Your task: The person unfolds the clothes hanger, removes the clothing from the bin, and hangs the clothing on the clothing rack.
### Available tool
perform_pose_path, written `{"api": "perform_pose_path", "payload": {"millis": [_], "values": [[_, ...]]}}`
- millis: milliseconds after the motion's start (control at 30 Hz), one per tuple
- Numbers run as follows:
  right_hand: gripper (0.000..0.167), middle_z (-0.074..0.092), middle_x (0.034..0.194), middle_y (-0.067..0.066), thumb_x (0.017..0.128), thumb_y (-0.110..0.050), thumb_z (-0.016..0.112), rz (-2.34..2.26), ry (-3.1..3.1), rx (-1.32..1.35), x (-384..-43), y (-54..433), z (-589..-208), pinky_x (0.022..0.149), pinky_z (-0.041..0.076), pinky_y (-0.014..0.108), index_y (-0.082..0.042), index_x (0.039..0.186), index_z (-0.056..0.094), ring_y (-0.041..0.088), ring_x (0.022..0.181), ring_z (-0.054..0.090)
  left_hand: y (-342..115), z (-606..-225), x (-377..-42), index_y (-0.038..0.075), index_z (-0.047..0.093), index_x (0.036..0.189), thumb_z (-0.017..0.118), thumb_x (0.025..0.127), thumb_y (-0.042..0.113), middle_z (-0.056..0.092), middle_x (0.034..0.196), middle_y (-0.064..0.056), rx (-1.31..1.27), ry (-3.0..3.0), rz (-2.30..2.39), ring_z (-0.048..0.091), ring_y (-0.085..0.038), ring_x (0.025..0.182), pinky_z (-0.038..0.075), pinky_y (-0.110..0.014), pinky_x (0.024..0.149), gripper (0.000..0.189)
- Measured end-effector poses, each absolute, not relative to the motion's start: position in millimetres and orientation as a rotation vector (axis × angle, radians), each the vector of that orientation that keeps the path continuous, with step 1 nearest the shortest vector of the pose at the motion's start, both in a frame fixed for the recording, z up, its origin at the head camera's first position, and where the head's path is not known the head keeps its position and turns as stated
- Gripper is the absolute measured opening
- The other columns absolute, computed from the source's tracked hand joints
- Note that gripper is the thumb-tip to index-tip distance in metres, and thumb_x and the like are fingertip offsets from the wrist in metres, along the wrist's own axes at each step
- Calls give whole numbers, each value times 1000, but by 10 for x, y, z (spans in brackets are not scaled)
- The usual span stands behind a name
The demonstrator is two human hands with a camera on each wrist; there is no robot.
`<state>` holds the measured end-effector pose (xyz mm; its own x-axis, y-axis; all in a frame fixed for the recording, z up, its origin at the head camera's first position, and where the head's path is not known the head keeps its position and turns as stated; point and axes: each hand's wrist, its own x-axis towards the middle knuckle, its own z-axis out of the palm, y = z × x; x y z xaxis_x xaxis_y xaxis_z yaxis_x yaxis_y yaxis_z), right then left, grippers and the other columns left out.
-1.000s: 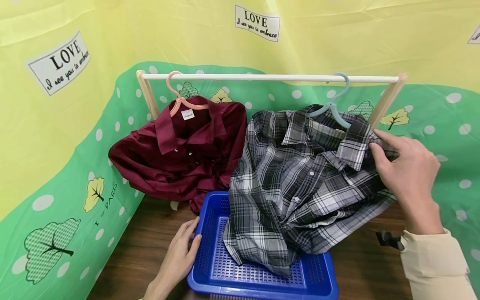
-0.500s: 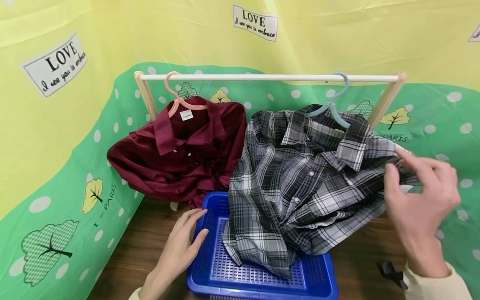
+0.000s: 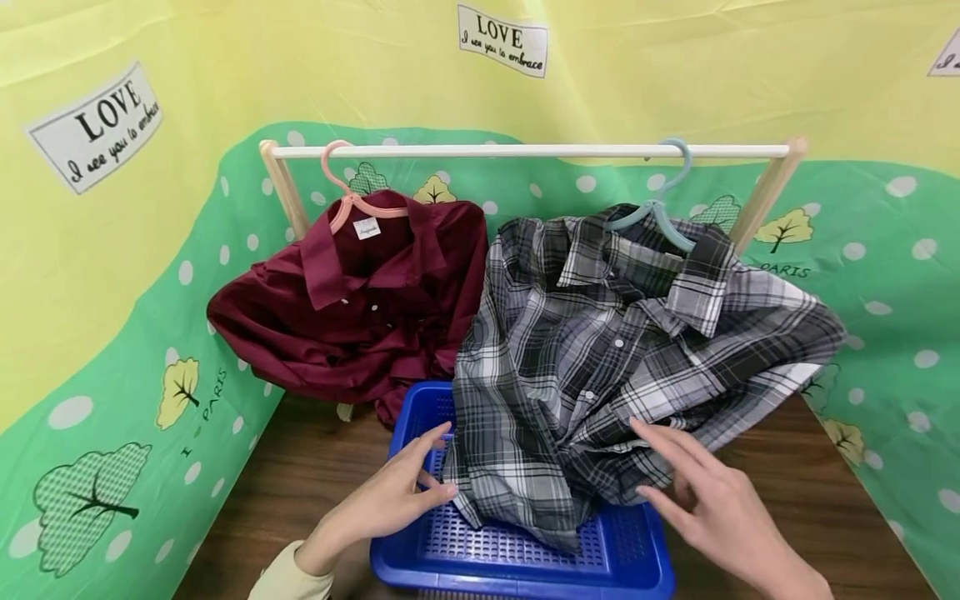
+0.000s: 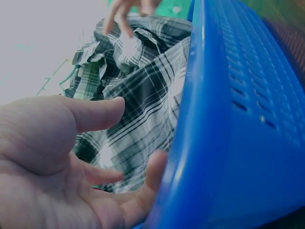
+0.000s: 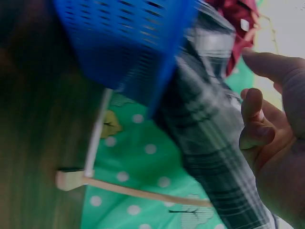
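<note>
A grey plaid shirt (image 3: 555,333) hangs from a blue hanger (image 3: 660,212), its lower part draped into a blue plastic basket (image 3: 517,579). My left hand (image 3: 390,496) hovers over the basket's left side, fingers apart, close to the shirt's left sleeve and holding nothing. My right hand (image 3: 712,496) is by the basket's right side, fingers loosely spread in front of the shirt's lower right part; no cloth is gripped. In the left wrist view, the left hand (image 4: 71,162) lies beside the basket rim (image 4: 190,95). The right wrist view has the right hand (image 5: 276,129) near the plaid cloth, with nothing held.
A maroon shirt (image 3: 375,308) hangs from a pink hanger (image 3: 345,187) on the left. Both hangers hook over a white rail (image 3: 525,151) with wooden end posts (image 3: 765,200). A printed yellow and green cloth backs the brown wooden table (image 3: 300,467).
My right hand has left the plaid shirt's right shoulder and come down beside the basket. The right sleeve now spreads outward. My left hand has moved right, off the basket's edge, to over it.
</note>
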<state>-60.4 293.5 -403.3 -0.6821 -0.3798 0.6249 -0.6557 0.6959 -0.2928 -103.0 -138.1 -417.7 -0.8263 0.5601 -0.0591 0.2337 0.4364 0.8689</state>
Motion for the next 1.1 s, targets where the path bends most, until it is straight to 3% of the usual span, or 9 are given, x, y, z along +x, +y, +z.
{"api": "perform_pose_path", "payload": {"millis": [167,300,400,467,567,667,767,933,1100], "values": [[74,60,161,9,113,-65,45,545,-2464,784,-641,2963,-4224,51,34,8,-12,164,56,-18,58,32,-1281,-4220,-1111,2,0,176,71,111,21,32,167,-43,532,2127,1480,79,-38,87,65,-39,83,98],[73,53,169,10,115,-65,36,432,-2455,805,-748,2986,-4292,48,29,11,-16,166,54,-15,57,23,-1166,-4253,-1168,5,-12,175,72,110,17,19,171,-47,392,1973,1596,80,-45,99,65,-47,94,107],[72,51,170,11,116,-63,33,391,-2472,836,-834,3000,-4317,47,29,13,-16,167,51,-13,57,26,-1099,-4279,-1210,4,-17,173,73,109,14,11,171,-49,290,1913,1653,79,-47,105,64,-49,97,112],[66,52,169,11,117,-57,42,380,-2487,845,-886,3007,-4325,47,33,16,-17,169,48,-10,58,33,-1072,-4300,-1244,3,-20,172,73,108,12,7,171,-50,245,1885,1677,78,-48,107,65,-48,94,114],[73,65,152,9,105,-34,77,372,-2490,831,-952,3008,-4335,48,41,21,-18,170,47,-2,61,50,-1046,-4341,-1294,2,-23,170,72,108,7,6,170,-51,184,1804,1722,77,-48,112,68,-43,85,114],[100,73,125,4,78,-8,92,364,-2463,803,-1003,3005,-4347,49,46,26,-18,168,50,3,65,55,-1023,-4380,-1327,2,-23,170,72,107,5,10,169,-50,146,1755,1738,78,-45,110,68,-38,79,113],[102,72,108,0,73,-2,93,384,-2425,772,-1047,2993,-4356,50,45,26,-17,166,54,1,64,49,-993,-4403,-1339,1,-18,171,71,107,4,17,168,-48,127,1761,1745,80,-39,104,68,-35,75,110],[98,77,102,4,71,12,93,530,-2381,693,-1097,2966,-4334,59,54,21,-13,160,61,5,69,65,-929,-4384,-1349,-2,-9,171,67,107,-1,25,165,-48,107,1768,1853,82,-38,98,68,-37,75,100],[95,78,94,8,71,22,89,749,-2374,585,-1132,2949,-4225,65,56,12,-9,157,63,6,73,73,-907,-4251,-1368,-2,-7,172,57,109,-8,24,165,-48,107,1717,2009,81,-41,107,67,-41,87,90]]}}
